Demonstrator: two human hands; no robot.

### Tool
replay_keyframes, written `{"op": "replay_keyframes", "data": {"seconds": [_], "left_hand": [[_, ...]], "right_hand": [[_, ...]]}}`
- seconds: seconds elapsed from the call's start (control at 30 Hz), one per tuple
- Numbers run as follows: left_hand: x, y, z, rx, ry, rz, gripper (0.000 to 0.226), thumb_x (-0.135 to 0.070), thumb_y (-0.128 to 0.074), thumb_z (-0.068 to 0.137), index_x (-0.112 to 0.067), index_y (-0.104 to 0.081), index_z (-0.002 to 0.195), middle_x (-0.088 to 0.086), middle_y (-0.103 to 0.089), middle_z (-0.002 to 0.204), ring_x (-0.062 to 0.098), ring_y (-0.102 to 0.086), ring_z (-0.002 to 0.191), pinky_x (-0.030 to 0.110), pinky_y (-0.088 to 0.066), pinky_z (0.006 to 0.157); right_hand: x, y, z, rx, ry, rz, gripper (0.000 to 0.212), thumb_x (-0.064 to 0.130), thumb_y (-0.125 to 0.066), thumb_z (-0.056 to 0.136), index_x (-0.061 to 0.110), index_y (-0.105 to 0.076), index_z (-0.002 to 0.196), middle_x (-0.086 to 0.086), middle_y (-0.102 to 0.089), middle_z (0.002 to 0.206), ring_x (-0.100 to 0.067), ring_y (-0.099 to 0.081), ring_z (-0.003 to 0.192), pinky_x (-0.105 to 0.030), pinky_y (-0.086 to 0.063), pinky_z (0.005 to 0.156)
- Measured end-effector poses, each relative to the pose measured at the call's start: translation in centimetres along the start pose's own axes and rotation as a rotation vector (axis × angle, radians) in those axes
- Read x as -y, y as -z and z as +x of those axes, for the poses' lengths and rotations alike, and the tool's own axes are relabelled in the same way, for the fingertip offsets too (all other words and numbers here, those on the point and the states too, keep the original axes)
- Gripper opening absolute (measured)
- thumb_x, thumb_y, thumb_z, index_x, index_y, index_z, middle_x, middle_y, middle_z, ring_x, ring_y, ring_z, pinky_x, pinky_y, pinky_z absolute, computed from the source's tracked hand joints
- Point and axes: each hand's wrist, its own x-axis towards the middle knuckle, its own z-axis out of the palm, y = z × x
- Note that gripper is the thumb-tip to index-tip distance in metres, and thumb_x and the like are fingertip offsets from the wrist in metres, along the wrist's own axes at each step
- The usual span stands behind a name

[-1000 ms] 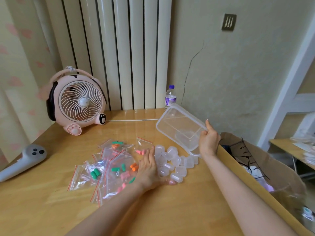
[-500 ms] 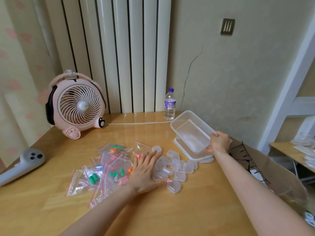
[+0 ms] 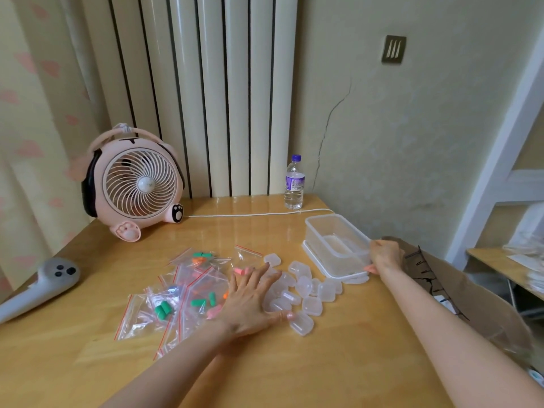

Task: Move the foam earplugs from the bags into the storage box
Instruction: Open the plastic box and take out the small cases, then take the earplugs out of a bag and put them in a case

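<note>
Fingers, left: straight and spread apart (image 3: 266,278), lying flat; I read them as pressing down, holding nothing.
Left hand (image 3: 250,301): palm down where the zip bags meet the small clear cases, its fingertips over the nearest cases.
Fingers, right: curled (image 3: 379,249) over the near right corner of the storage box; I see the thumb low, at the lid's edge.
Right hand (image 3: 386,256): grips that corner at the table's right edge.
Storage box (image 3: 319,238): clear plastic, upright, open side up, seated on its clear lid (image 3: 313,256); I see no earplugs in it.
Small clear cases (image 3: 303,287): loose cluster between the left hand and the storage box, some overlapping; a few touch the lid's near edge.
Zip bags (image 3: 138,316): clear with red strips, heaped and overlapping left of the left hand.
Foam earplugs (image 3: 162,310): green, orange and pink, all inside the bags as far as my feed shows.
Table (image 3: 323,366): wooden, bearing everything named above.
Pink fan (image 3: 138,184): upright at the far left, its white cable (image 3: 250,214) running right along the far edge.
Water bottle (image 3: 294,184): upright by the far wall, behind the storage box.
Grey controller (image 3: 44,281): lying at the left edge, well apart from the bags.
Cardboard box (image 3: 471,293): open, beside the table, right of my right forearm.
</note>
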Motion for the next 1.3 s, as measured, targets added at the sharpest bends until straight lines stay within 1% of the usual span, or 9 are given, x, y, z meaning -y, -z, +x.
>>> {"op": "replay_keyframes", "data": {"seconds": [0.2, 0.3, 0.43, 0.67, 0.83, 0.93, 1.03, 1.13, 1.3], "left_hand": [[0.7, -0.8, 0.7, 0.048, -0.043, -0.02, 0.119, -0.101, -0.012, 0.043, -0.041, -0.008, 0.146, -0.009, 0.002, 0.155, 0.028, 0.005, 0.145, 0.054, -0.002, 0.116], [0.9, -0.8, 1.2, 0.054, -0.042, -0.043, 0.122, -0.101, -0.013, 0.041, -0.04, -0.009, 0.146, -0.006, 0.002, 0.156, 0.028, 0.005, 0.145, 0.052, -0.002, 0.116], [0.7, -0.3, 1.1, 0.057, -0.065, -0.009, 0.122, -0.101, -0.012, 0.041, -0.039, -0.007, 0.146, -0.006, 0.008, 0.156, 0.026, 0.005, 0.145, 0.056, 0.002, 0.114], [2.3, 1.5, -1.2, -0.105, -0.026, -0.08, 0.117, -0.099, -0.017, 0.046, -0.037, -0.019, 0.145, -0.006, -0.006, 0.156, 0.018, -0.013, 0.142, 0.045, -0.007, 0.117], [5.1, 3.3, -3.2, -0.066, 0.136, -0.024, 0.133, -0.102, -0.002, 0.032, -0.032, -0.033, 0.14, -0.005, -0.022, 0.152, 0.015, -0.017, 0.14, 0.046, -0.009, 0.115], [6.4, 3.7, -3.7, 0.085, 0.156, 0.058, 0.141, -0.101, 0.001, 0.022, -0.032, -0.037, 0.139, -0.011, -0.019, 0.154, 0.011, -0.008, 0.144, 0.051, 0.003, 0.114], [7.0, 4.0, -4.1, 0.109, 0.177, 0.077, 0.111, -0.09, -0.02, 0.042, -0.033, -0.041, 0.135, -0.016, -0.023, 0.151, 0.005, -0.011, 0.142, 0.053, 0.005, 0.114], [7.8, 3.9, -4.5, 0.065, 0.201, 0.124, 0.076, -0.077, -0.04, 0.07, -0.031, -0.046, 0.13, -0.017, -0.026, 0.149, 0.002, -0.013, 0.141, 0.054, 0.009, 0.113], [8.6, 3.2, -4.9, -0.079, 0.212, 0.12, 0.123, -0.097, 0.003, 0.04, -0.025, -0.049, 0.125, -0.017, -0.037, 0.141, 0.005, -0.027, 0.138, 0.054, 0.001, 0.116]], "right_hand": [[-0.4, 0.0, 0.2, 0.041, 0.046, 0.032, 0.028, 0.035, -0.048, 0.093, 0.018, -0.069, 0.085, -0.006, -0.063, 0.06, -0.028, -0.067, 0.049, -0.044, -0.058, 0.067], [-0.8, -0.1, 0.3, 0.038, 0.076, 0.089, 0.029, 0.041, -0.051, 0.092, 0.018, -0.068, 0.096, -0.013, -0.067, 0.079, -0.034, -0.069, 0.07, -0.046, -0.058, 0.069], [-1.2, -0.1, 0.1, -0.015, 0.189, 0.001, 0.042, 0.044, -0.05, 0.092, 0.013, -0.063, 0.116, -0.017, -0.063, 0.117, -0.037, -0.055, 0.112, -0.042, -0.045, 0.09], [0.8, -0.6, -3.6, -0.201, 0.463, 0.082, 0.032, 0.021, -0.055, 0.091, 0.009, -0.059, 0.121, -0.016, -0.052, 0.125, -0.034, -0.051, 0.112, -0.04, -0.038, 0.097], [3.6, -3.6, -8.5, 0.145, 0.688, 0.069, 0.018, 0.015, -0.055, 0.09, 0.019, -0.067, 0.103, -0.004, -0.064, 0.108, -0.014, -0.06, 0.085, -0.034, -0.049, 0.083], [4.4, -6.9, -11.0, 0.397, 0.789, -0.034, 0.02, 0.016, -0.058, 0.088, 0.02, -0.068, 0.105, 0.002, -0.067, 0.109, -0.012, -0.061, 0.096, -0.032, -0.048, 0.089], [5.5, -10.1, -12.0, 0.554, 0.826, -0.259, 0.034, 0.02, -0.054, 0.092, 0.021, -0.057, 0.126, -0.001, -0.057, 0.13, -0.019, -0.048, 0.122, -0.029, -0.038, 0.099], [6.8, -12.7, -11.9, 0.642, 0.779, -0.413, 0.049, 0.021, -0.051, 0.094, 0.021, -0.037, 0.141, -0.007, -0.042, 0.143, -0.025, -0.036, 0.132, -0.033, -0.033, 0.104], [8.3, -15.4, -10.8, 0.692, 0.711, -0.672, 0.088, 0.031, -0.071, 0.079, 0.013, -0.018, 0.148, -0.016, -0.035, 0.146, -0.031, -0.024, 0.139, -0.043, -0.018, 0.115]]}}
